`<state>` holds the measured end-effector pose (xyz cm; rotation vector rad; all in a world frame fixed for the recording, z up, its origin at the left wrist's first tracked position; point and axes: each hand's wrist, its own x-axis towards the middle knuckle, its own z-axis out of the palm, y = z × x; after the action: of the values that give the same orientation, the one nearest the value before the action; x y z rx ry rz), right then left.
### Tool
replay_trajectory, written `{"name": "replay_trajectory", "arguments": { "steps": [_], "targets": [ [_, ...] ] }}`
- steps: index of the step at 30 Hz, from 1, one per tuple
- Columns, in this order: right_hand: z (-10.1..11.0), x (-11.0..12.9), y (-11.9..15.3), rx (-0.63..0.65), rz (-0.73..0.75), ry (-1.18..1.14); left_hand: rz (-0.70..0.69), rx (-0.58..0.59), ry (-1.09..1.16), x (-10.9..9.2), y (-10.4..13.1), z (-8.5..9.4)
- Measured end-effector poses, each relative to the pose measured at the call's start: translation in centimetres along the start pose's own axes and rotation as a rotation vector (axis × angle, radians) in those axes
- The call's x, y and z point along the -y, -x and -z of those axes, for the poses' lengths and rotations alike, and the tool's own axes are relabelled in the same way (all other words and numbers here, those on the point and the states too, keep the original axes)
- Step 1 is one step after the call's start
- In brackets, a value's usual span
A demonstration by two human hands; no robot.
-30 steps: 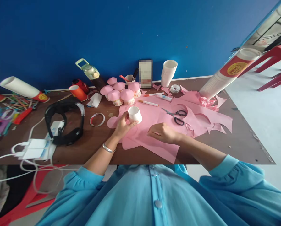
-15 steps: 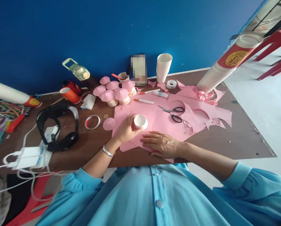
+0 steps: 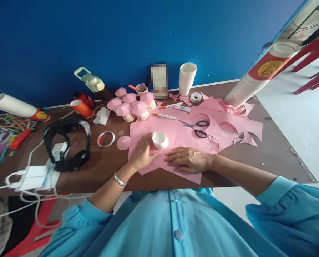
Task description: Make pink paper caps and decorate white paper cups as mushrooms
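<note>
A small white paper cup [image 3: 160, 140] stands on the pink paper [image 3: 172, 128] in front of me. Just left of the cup, my left hand [image 3: 143, 152] lies on the paper, its thumb apart from the fingers and nothing in its grasp. To the cup's lower right, my right hand [image 3: 188, 160] rests flat on the paper, palm down. Black-handled scissors [image 3: 197, 127] lie part open on the sheet. Several cups with pink cone tops [image 3: 140, 109] stand behind, and one loose pink cone [image 3: 124, 142] sits left of my left hand.
Stacked white cups [image 3: 187, 78] stand by the wall, with a tall leaning stack [image 3: 245, 84] at right. Tape [image 3: 196, 97], markers [image 3: 165, 116] and a glue tube [image 3: 182, 108] lie nearby. At left are a black headset-like device [image 3: 67, 142], a tape ring [image 3: 106, 139] and a power strip [image 3: 36, 177].
My left hand has let go of the cup and shifted slightly down and left, its thumb moving off the rim. The camera view has shifted slightly.
</note>
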<state>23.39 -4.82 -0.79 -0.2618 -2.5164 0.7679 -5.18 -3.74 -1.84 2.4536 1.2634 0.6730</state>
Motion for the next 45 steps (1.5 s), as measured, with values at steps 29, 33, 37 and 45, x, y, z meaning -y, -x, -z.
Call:
{"name": "replay_trajectory", "arguments": {
  "steps": [29, 33, 37, 45],
  "targets": [
    [4.5, -9.6, -4.9, -0.143, -0.522, 0.783, 0.028, 0.135, 0.245, -0.1, -4.0, 0.6],
    [4.8, -11.0, -4.8, -0.175, -0.455, 0.758, 0.02, 0.076, 0.198, -0.2, -4.0, 0.2],
    [5.1, -11.3, -4.8, -0.197, -0.486, 0.695, 0.043, 0.062, 0.187, -0.4, -4.1, -0.2],
    [5.6, -9.6, -4.4, -0.4, -0.616, 0.474, 0.081, 0.252, 0.487, 1.2, -4.1, 3.7]
  ]
}}
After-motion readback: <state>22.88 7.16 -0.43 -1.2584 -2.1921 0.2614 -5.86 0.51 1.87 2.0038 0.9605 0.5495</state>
